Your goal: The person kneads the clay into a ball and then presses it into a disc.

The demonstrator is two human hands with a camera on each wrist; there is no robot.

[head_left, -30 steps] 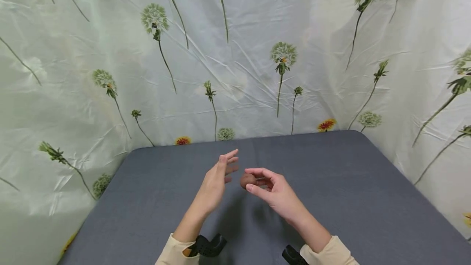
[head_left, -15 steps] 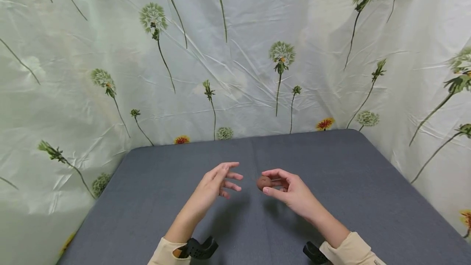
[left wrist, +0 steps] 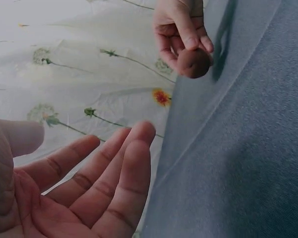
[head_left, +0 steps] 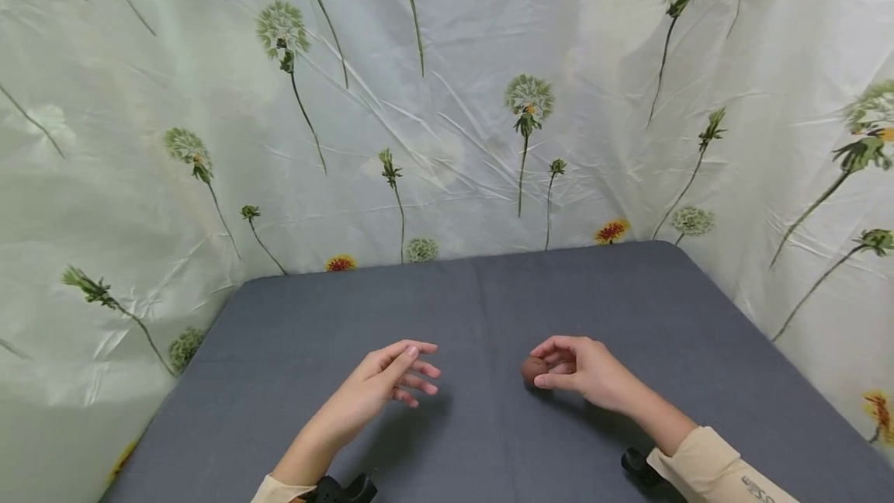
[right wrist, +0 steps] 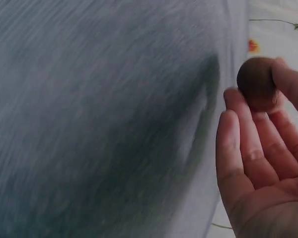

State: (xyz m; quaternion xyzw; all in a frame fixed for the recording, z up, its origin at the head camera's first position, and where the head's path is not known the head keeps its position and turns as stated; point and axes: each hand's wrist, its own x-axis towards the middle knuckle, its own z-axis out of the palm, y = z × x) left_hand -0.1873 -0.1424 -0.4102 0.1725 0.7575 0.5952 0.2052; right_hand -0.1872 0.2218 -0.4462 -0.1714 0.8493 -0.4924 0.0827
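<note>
A small round brown ball point(head_left: 534, 370) with a faint crease is pinched between the thumb and fingertips of my right hand point(head_left: 583, 369), low over the grey table, right of the middle. In the right wrist view the ball point(right wrist: 258, 83) sits between thumb and fingers, with the other fingers point(right wrist: 229, 144) stretched out beside it. My left hand point(head_left: 391, 375) hovers to the left, holding nothing, its fingers loosely extended and spread. The left wrist view shows its palm and relaxed fingers point(left wrist: 104, 183), with the ball point(left wrist: 193, 63) in the right hand beyond them.
A grey cloth-covered table point(head_left: 363, 301) with a faint crease down its middle spreads beneath both hands. Behind and around it hangs a pale curtain point(head_left: 461, 138) printed with dandelions. Black wrist cameras sit at both cuffs, such as the right camera point(head_left: 639, 466).
My hands have drawn apart. The right hand has carried the ball rightward and down toward the table, while the left has moved left and lower, its fingers loosening.
</note>
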